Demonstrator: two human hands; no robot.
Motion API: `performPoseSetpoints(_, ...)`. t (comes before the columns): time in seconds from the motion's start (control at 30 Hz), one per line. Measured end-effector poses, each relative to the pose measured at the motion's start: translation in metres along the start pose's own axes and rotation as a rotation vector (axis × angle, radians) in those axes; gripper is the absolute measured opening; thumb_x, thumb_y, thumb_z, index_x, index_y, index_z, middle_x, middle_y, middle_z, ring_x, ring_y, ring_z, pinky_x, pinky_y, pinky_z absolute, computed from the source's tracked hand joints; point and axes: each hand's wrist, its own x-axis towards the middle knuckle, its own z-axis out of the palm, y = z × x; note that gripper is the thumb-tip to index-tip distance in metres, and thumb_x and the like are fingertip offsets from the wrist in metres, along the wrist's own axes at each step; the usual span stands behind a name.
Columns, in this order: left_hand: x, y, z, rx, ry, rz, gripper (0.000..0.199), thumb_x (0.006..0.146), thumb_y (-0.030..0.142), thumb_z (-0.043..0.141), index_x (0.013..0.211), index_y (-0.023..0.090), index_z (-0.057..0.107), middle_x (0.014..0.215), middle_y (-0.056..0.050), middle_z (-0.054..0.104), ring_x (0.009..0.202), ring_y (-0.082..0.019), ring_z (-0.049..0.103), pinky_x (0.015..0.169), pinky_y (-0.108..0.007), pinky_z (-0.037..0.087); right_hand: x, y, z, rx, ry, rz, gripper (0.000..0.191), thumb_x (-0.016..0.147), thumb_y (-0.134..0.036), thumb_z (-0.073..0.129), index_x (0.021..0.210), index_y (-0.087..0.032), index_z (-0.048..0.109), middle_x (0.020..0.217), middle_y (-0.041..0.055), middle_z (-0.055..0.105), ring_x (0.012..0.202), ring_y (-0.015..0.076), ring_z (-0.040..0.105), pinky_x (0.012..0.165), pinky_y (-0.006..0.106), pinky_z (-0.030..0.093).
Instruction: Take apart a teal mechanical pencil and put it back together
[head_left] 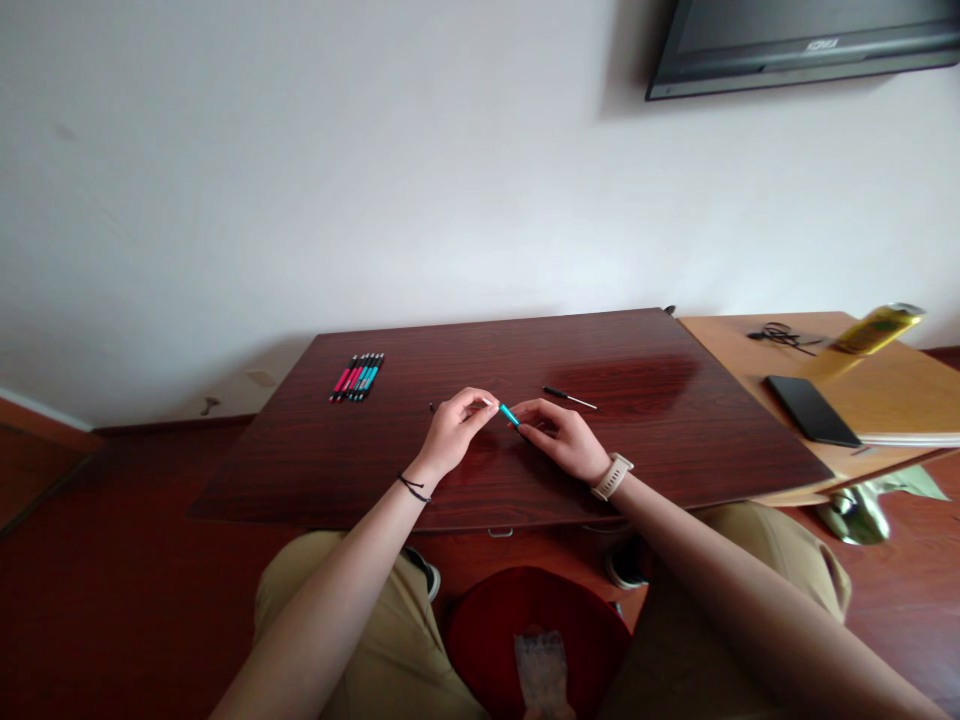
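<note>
My left hand pinches a thin white pen refill between thumb and fingertips. My right hand is closed on a teal pen barrel, its upper end touching or very close to my left fingertips. Whether the refill enters the barrel is hidden by the fingers. Just behind my left hand a small dark tip shows; I cannot tell if it belongs to the refill. Beyond my right hand, a black pen section with a white refill lies on the dark wooden table.
A row of pink and teal pens lies at the table's left. On the lighter cabinet to the right are a black phone, a coiled cable and a yellow can. A red stool is below me.
</note>
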Motion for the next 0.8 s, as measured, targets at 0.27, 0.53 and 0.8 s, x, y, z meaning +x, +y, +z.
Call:
performPoseSetpoints(0.27, 0.0000, -0.0015, -0.0004, -0.006, -0.002, 0.012, 0.028, 0.100, 0.048, 0.071, 0.103, 0.020, 0.074, 0.111, -0.009, 0.076, 0.109, -0.025, 0.072, 0.100, -0.036, 0.056, -0.0006, -0.0001, -0.0001, -0.022, -0.030, -0.031, 0.023, 0.104, -0.033, 0.066, 0.125, -0.027, 0.074, 0.118, 0.0037, 0.081, 0.106, 0.0236, 0.077, 0.097, 0.038, 0.059)
performPoseSetpoints(0.53, 0.0005, -0.0001, -0.0007, -0.042, -0.005, 0.018, 0.026, 0.098, 0.045, 0.073, 0.104, 0.020, 0.076, 0.108, -0.008, 0.077, 0.106, -0.023, 0.073, 0.098, -0.035, 0.057, -0.0006, 0.0007, 0.0001, -0.029, -0.042, -0.037, 0.023, 0.104, -0.031, 0.066, 0.125, -0.027, 0.074, 0.117, 0.0032, 0.081, 0.104, 0.0222, 0.077, 0.096, 0.036, 0.059)
performPoseSetpoints(0.8, 0.0000, 0.0018, -0.0009, -0.058, -0.020, -0.005, 0.027, 0.098, 0.044, 0.073, 0.105, 0.019, 0.077, 0.110, -0.009, 0.078, 0.107, -0.024, 0.073, 0.099, -0.037, 0.057, -0.0013, 0.0012, -0.0002, -0.050, -0.029, -0.035, 0.023, 0.104, -0.032, 0.066, 0.125, -0.027, 0.074, 0.116, 0.0029, 0.081, 0.101, 0.0217, 0.077, 0.094, 0.035, 0.060)
